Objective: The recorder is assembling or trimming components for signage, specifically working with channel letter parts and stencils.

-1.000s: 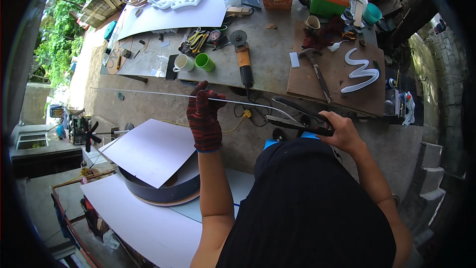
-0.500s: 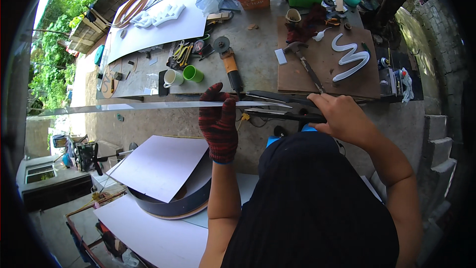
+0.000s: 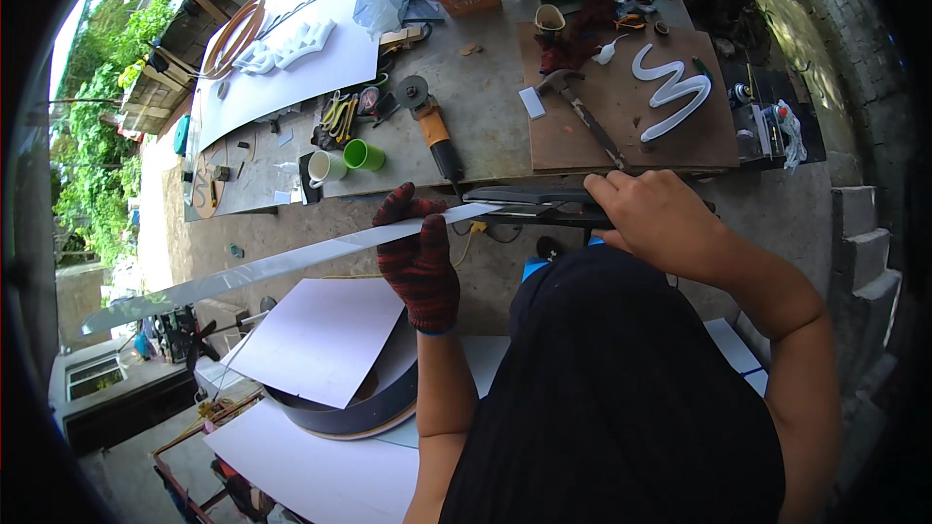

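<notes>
A long, thin, whitish strip [image 3: 262,267] slants across in front of me, its far left end lower than its right end. My left hand [image 3: 419,267], in a red and black knit glove, pinches it near the right end. In my bare right hand [image 3: 660,223] is a pair of long black shears [image 3: 529,196], gripped around its handles. The jaws lie almost together, with the strip's tip at them; whether they bite into it is hidden.
On the workbench [image 3: 408,160] lie an angle grinder [image 3: 431,126], a hammer [image 3: 587,121], a green cup [image 3: 364,154], a white mug [image 3: 326,168] and a white squiggle-shaped piece [image 3: 672,92] on a brown board [image 3: 544,150]. White sheets [image 3: 320,335] rest at lower left.
The shears' jaws have come closer together. The strip's left end has dropped, its right end has shifted left, and my left hand has moved slightly left.
</notes>
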Action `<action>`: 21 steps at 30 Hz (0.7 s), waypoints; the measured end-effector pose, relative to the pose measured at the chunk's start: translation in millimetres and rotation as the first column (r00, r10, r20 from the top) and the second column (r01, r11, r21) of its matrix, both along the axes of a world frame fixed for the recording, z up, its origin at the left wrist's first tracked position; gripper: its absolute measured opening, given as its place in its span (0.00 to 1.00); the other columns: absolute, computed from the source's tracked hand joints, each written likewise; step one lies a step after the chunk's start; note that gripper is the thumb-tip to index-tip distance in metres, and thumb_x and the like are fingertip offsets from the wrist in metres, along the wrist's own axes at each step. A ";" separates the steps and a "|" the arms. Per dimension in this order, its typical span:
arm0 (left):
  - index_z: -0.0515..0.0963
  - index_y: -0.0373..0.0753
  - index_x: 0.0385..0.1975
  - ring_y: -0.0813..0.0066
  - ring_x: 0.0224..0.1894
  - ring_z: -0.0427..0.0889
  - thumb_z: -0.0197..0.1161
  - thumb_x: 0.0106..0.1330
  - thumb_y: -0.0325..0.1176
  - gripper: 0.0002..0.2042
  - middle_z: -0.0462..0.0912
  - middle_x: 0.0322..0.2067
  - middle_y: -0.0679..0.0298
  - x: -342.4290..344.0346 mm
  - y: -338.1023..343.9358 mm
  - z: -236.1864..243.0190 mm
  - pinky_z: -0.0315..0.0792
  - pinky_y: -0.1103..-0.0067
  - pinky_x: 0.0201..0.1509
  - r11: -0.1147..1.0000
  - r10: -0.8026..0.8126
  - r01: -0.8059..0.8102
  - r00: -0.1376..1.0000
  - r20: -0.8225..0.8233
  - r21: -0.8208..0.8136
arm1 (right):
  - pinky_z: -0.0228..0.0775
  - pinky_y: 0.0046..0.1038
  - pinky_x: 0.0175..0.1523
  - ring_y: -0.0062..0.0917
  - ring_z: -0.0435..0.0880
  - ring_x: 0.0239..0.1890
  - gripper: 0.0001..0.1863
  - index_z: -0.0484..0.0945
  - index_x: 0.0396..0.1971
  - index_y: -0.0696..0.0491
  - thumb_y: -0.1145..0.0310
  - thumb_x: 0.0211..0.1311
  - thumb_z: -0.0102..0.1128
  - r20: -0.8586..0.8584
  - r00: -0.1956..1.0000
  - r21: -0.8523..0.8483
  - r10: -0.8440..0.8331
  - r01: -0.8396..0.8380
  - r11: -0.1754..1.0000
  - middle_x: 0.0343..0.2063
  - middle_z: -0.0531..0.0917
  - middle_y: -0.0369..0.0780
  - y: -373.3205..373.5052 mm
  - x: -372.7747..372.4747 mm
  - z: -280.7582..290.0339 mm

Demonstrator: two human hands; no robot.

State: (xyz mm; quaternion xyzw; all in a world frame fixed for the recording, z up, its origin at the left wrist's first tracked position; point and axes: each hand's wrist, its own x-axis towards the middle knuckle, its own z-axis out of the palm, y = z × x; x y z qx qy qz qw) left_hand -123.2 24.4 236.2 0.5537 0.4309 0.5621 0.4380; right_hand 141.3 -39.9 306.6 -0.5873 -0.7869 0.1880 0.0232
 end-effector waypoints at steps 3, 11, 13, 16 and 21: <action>0.70 0.32 0.58 0.70 0.42 0.82 0.63 0.69 0.36 0.22 0.81 0.37 0.60 1.6 -0.1 0.7 0.74 0.73 0.51 1.000 -0.003 0.003 1.000 -0.008 0.013 | 0.79 0.34 0.40 0.39 0.87 0.35 0.18 0.74 0.38 0.58 0.63 0.55 0.71 0.005 1.000 0.000 0.000 0.000 1.000 0.32 0.83 0.46 1.6 -0.1 1.3; 0.70 0.32 0.58 0.71 0.43 0.82 0.64 0.68 0.34 0.22 0.82 0.38 0.61 3.4 -0.4 -1.4 0.74 0.73 0.52 1.000 -0.007 0.007 1.000 0.020 -0.004 | 0.79 0.33 0.40 0.38 0.87 0.34 0.17 0.74 0.37 0.58 0.63 0.56 0.70 0.033 0.999 0.019 -0.002 0.001 1.000 0.31 0.83 0.45 4.1 1.3 -0.7; 0.70 0.33 0.58 0.71 0.43 0.82 0.64 0.68 0.33 0.21 0.82 0.38 0.62 4.1 1.1 -5.3 0.74 0.73 0.53 1.000 -0.011 0.012 0.999 0.052 -0.021 | 0.79 0.34 0.40 0.38 0.87 0.34 0.17 0.75 0.37 0.58 0.63 0.56 0.70 0.044 0.999 0.017 -0.007 0.006 1.000 0.31 0.84 0.45 5.9 4.2 -2.8; 0.71 0.33 0.58 0.71 0.43 0.82 0.64 0.68 0.31 0.20 0.82 0.38 0.62 5.7 4.9 -6.7 0.74 0.73 0.53 0.998 -0.048 0.051 0.997 0.055 -0.045 | 0.78 0.35 0.42 0.38 0.87 0.36 0.17 0.75 0.37 0.57 0.62 0.56 0.70 0.020 1.000 -0.012 -0.012 0.012 1.000 0.31 0.84 0.45 9.5 9.1 -6.6; 0.72 0.34 0.58 0.76 0.45 0.80 0.64 0.68 0.29 0.20 0.81 0.39 0.63 11.2 17.5 -1.5 0.74 0.76 0.53 0.975 -0.168 0.172 0.985 0.041 -0.140 | 0.75 0.39 0.44 0.42 0.85 0.37 0.19 0.77 0.39 0.56 0.60 0.54 0.71 -0.061 0.998 -0.095 0.011 -0.017 0.995 0.31 0.84 0.46 16.7 24.3 -16.8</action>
